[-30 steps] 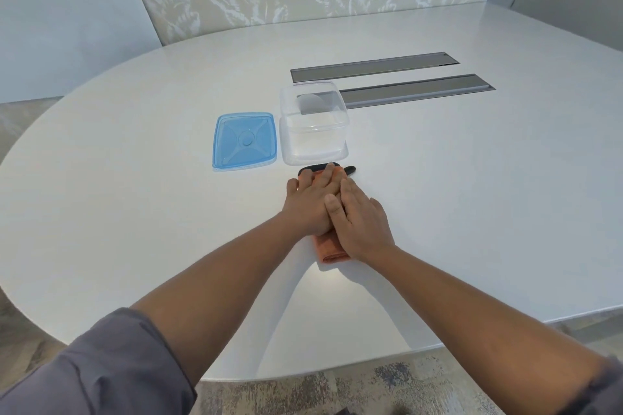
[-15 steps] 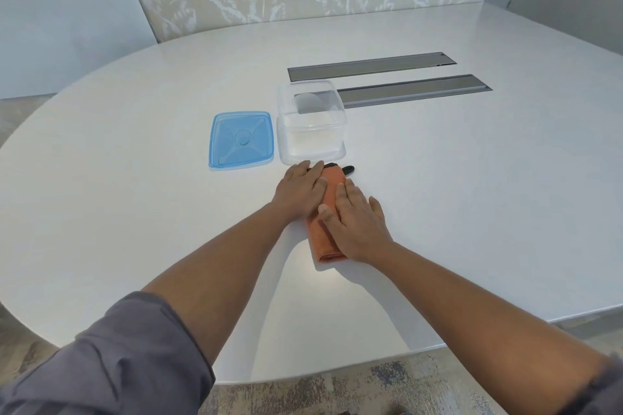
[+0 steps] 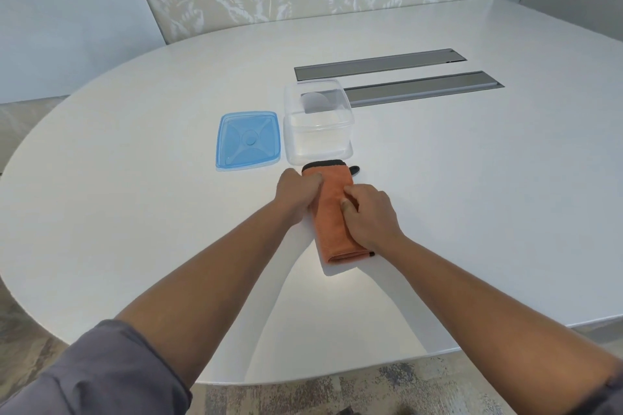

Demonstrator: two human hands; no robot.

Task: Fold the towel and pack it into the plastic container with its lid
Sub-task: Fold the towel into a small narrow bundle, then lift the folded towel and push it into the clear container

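Orange folded microfibre towel [image 3: 332,212] with black trim lies on the white oval table [image 3: 472,195], just near of the clear plastic container [image 3: 318,126]. Left hand [image 3: 296,194] and right hand [image 3: 369,217] pinch its long edges. Blue square lid [image 3: 248,141] sits left of the container.

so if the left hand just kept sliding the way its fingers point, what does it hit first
Probably the clear container: the left hand points up along the orange towel toward its near wall, though depth is hard to judge.

Left hand [image 3: 298,194] curled, right hand [image 3: 369,214] curled, forearms converging
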